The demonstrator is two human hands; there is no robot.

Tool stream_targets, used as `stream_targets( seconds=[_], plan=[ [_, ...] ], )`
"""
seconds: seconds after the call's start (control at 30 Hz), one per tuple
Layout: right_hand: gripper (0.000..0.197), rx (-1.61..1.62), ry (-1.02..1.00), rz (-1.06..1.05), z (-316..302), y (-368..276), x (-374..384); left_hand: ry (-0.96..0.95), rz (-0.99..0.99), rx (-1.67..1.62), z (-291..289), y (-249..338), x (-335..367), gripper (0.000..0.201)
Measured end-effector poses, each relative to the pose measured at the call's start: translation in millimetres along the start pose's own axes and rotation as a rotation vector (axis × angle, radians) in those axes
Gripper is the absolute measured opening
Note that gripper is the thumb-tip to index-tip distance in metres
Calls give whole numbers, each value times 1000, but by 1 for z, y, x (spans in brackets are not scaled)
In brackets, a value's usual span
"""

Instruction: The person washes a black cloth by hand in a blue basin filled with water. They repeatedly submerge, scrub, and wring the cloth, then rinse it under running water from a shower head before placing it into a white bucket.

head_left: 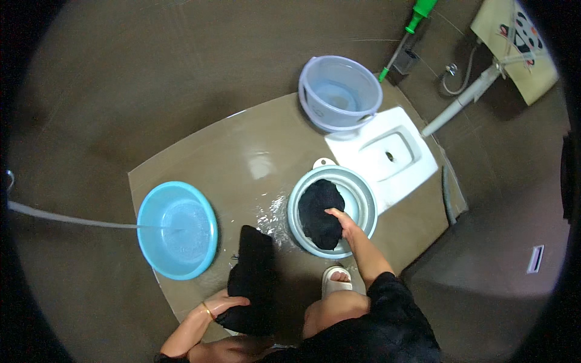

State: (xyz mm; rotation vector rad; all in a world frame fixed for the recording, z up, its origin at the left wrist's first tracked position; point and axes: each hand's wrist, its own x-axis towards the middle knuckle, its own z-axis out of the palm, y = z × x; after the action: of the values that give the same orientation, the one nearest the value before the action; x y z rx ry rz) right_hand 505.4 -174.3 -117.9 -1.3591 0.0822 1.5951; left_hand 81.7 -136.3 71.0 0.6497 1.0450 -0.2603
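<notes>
My right hand (344, 222) reaches into a pale blue-grey basin (369, 206) and grips the edge of a dark bundled cloth (319, 212) there. Part of its fingers is hidden by the cloth. Near my left knee, my left hand (227, 301) is closed on a long black cloth (255, 266) that stretches forward over the floor. What kind of garment either cloth is, I cannot tell. To the left stands a bright blue tub (210, 212) with water inside, and a stream runs into it from the left wall.
A pale lilac bucket (342, 121) with some water stands at the back, beside a white squat toilet (420, 175). A green-handled brush (417, 18) leans by the wall. The brown tiled floor (260, 139) is wet near the basin. A white sandal (330, 281) is on my right foot.
</notes>
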Motion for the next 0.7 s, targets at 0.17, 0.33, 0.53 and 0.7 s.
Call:
stream_targets(
  seconds=[0.17, 0.33, 0.53, 0.7],
  plan=[
    [59, 237, -241, 29, 67, -40, -44, -33, 85, 65, -5, -19, 11, 49],
    [55, -19, -421, -27, 178, -91, -90, -110, 136, 118, 4, -9, 14, 67],
    [68, -344, -652, 3, 329, -66, -119, -153, 221, 121, -8, -39, 56, 96],
    [126, -774, -692, 20, 413, -12, -128, -145, 254, 154, -8, -54, 82, 67]
  ],
)
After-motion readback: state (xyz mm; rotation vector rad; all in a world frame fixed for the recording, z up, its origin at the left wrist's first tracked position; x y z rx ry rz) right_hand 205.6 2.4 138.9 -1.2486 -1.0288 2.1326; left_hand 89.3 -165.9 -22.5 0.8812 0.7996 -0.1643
